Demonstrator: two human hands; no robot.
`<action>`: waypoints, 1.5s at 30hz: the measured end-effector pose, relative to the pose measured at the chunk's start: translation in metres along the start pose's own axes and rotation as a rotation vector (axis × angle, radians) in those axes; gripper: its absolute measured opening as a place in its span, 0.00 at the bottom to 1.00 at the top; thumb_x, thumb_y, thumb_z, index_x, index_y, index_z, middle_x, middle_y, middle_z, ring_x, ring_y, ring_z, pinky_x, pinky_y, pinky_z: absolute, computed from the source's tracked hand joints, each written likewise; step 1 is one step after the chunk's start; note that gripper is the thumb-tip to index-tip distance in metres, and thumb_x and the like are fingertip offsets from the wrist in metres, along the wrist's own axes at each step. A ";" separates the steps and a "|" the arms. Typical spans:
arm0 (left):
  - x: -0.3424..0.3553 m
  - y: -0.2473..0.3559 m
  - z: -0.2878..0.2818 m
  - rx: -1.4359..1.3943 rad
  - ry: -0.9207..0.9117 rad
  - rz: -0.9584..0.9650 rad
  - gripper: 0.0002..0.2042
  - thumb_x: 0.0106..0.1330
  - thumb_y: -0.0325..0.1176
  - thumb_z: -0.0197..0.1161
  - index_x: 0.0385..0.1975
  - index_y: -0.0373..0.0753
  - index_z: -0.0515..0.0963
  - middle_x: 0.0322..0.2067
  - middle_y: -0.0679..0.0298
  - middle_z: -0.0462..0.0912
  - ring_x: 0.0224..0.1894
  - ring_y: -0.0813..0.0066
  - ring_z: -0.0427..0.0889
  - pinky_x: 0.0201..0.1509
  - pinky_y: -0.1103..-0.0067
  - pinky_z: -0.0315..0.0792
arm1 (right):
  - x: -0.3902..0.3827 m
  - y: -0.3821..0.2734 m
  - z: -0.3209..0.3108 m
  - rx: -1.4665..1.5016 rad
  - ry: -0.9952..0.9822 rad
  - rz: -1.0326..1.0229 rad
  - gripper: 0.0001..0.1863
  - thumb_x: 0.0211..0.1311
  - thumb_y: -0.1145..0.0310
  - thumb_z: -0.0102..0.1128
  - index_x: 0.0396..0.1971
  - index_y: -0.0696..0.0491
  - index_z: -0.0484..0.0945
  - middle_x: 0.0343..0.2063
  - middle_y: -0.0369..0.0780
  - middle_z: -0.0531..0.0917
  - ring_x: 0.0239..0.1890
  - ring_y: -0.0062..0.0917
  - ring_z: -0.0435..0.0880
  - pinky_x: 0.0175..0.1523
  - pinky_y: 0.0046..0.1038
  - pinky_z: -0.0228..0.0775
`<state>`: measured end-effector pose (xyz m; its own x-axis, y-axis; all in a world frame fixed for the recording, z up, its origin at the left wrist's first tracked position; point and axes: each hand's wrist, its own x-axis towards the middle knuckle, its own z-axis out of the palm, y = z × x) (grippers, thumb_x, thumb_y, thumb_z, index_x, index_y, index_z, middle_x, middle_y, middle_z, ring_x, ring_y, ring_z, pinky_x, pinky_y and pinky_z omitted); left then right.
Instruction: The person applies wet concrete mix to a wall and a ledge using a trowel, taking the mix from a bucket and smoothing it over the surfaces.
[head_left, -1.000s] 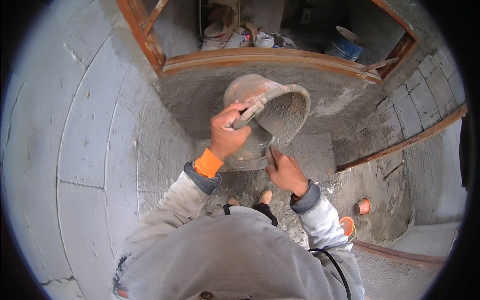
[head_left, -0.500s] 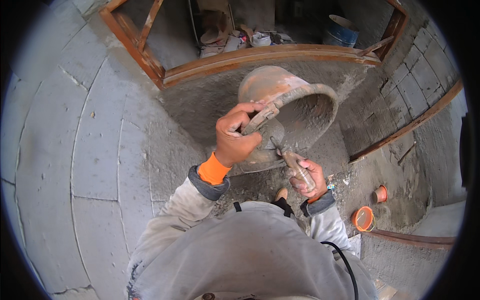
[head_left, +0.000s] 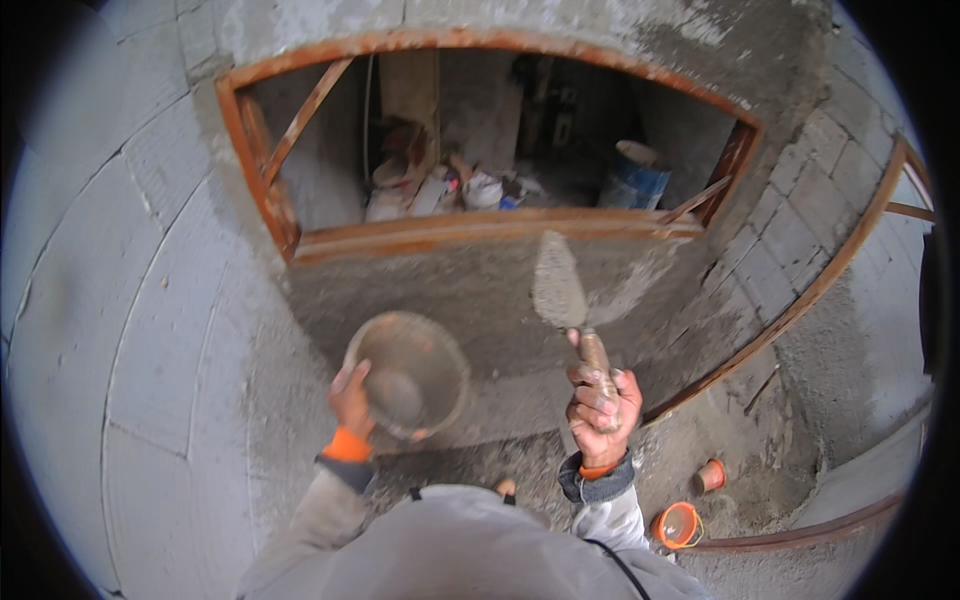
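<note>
A round mortar bucket [head_left: 438, 365], crusted grey inside, hangs to the left with its mouth toward me. Its left rim is gripped by my left hand [head_left: 350, 405], thumb over the edge. In my right hand [head_left: 604, 408], fingers wrap the wooden handle of a pointed trowel [head_left: 560, 285]. The trowel's blade points up and away, below the window frame, and a grey coat of mortar shows on it. The bucket and trowel are well apart. Behind both lies the rough wall [head_left: 490, 290], partly covered with grey plaster.
A wooden window frame [head_left: 480, 222] opens ahead, with a blue drum [head_left: 634, 180] and clutter beyond. Pale block wall [head_left: 150, 330] rises on the left. At lower right are an orange bucket [head_left: 677, 524], a smaller pot [head_left: 711, 476] and a curved wooden edge [head_left: 790, 318].
The trowel has come out of the bucket and moved up toward the wall. My left hand has brought the bucket down and left. More of the window frame is in view.
</note>
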<state>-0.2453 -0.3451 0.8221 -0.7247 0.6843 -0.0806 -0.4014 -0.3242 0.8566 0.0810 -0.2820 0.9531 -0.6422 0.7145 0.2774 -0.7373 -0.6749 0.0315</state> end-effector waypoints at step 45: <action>-0.021 0.055 0.078 0.310 -0.509 0.475 0.04 0.44 0.16 0.51 0.19 0.31 0.68 0.46 0.57 0.78 0.36 0.85 0.72 0.37 0.87 0.66 | -0.002 0.069 -0.055 -2.572 0.132 0.493 0.33 0.45 0.72 0.53 0.57 0.60 0.60 0.29 0.60 0.78 0.35 0.50 0.79 0.43 0.42 0.72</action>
<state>-0.2084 -0.3258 0.9107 -0.4024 0.7585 0.5127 0.1194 -0.5118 0.8508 0.0195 -0.3197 0.9020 -0.6751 0.7314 -0.0968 0.6572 0.5365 -0.5294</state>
